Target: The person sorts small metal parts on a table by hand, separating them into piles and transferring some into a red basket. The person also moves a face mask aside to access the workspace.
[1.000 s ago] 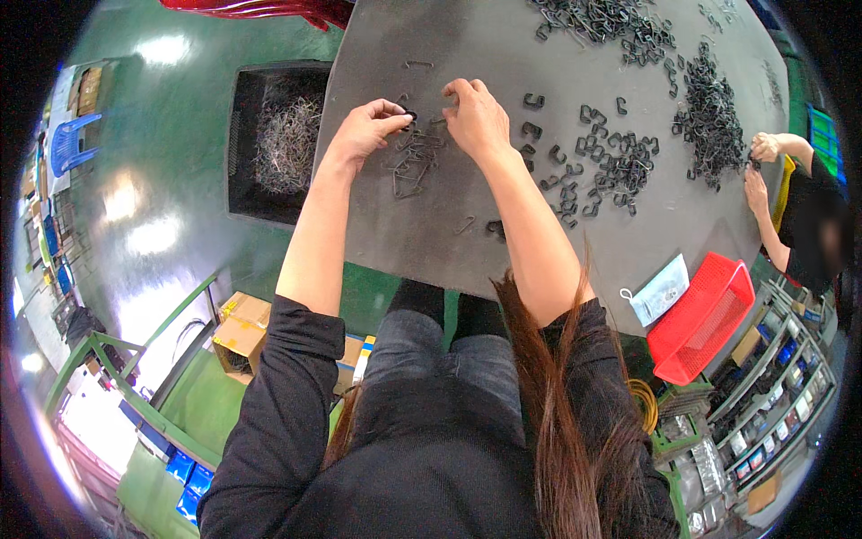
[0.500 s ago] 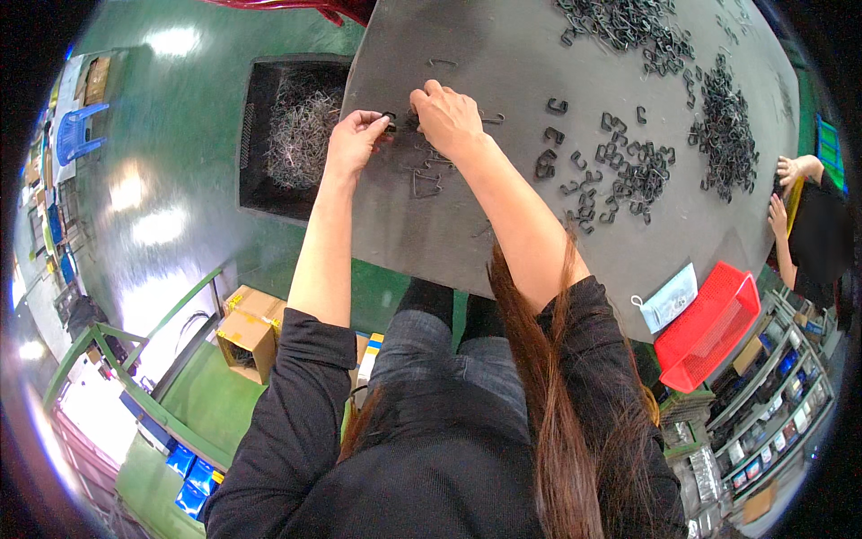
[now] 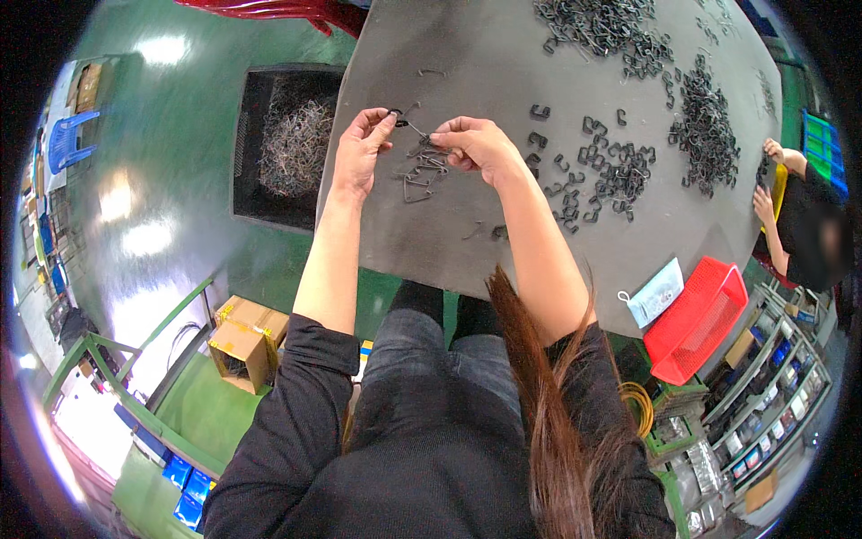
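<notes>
1. My fingers (image 3: 388, 119) of the left hand (image 3: 361, 151) are pinched narrow on a small black clip (image 3: 398, 118), thumb and forefinger closed on it.
2. My right hand (image 3: 474, 144) has its fingertips closed on a thin wire piece (image 3: 418, 132) that runs from it toward the clip; the two hands sit just apart, above the surface (image 3: 485, 54) near its left edge.
3. Directly under my hands lies a small heap of bent wire pieces (image 3: 422, 172), resting on the surface.
4. To the right of my right hand, loose black clips (image 3: 602, 180) are scattered toward the middle of the surface.
5. A denser pile of black clips (image 3: 705, 130) sits nearer the right edge, and another tangle of black parts (image 3: 597, 22) lies at the far edge.
6. Beside the left edge of the surface stands a dark bin (image 3: 244, 144) filled with pale wire (image 3: 294, 144), on the green floor (image 3: 162, 180).
7. At the near right corner lie a pale face mask (image 3: 655, 292) on the surface and a red basket (image 3: 699, 319) just beyond the edge.
8. Another person's hands (image 3: 769, 175) work at the right edge, well apart from mine.
9. Cardboard boxes (image 3: 242, 341) sit on the floor by my left elbow.
</notes>
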Available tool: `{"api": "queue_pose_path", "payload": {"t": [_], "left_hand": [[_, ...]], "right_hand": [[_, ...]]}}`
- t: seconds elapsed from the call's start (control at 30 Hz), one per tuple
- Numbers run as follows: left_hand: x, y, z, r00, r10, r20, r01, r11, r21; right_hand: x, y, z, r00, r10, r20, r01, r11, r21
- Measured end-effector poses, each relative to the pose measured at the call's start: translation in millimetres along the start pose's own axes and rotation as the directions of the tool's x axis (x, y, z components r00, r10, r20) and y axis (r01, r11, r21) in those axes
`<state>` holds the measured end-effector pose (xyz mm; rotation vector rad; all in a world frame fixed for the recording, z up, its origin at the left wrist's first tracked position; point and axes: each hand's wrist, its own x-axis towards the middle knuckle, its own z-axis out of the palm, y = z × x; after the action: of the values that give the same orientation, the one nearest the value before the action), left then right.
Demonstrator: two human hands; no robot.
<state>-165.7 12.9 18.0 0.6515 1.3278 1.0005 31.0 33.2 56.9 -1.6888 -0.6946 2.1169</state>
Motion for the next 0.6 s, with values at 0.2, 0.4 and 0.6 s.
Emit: {"api": "queue_pose_path", "payload": {"t": [0.2,0.4,0.6], "left_hand": [[-11,-7,31,0.986,0.004,0.165,0.010,0.997,-0.079],[-23,-8,58,0.990,-0.028,0.139,0.067,0.955,-0.288],[-39,-8,75,0.999,-0.037,0.034,0.044,0.973,-0.228]], "right_hand": [[-10,18,-17,0.992,0.073,-0.103,-0.055,0.985,0.166],[-23,38,-25,0.994,0.049,0.096,-0.079,0.938,0.339],[-48,43,-25,0.997,-0.076,0.016,0.072,0.979,0.191]]}}
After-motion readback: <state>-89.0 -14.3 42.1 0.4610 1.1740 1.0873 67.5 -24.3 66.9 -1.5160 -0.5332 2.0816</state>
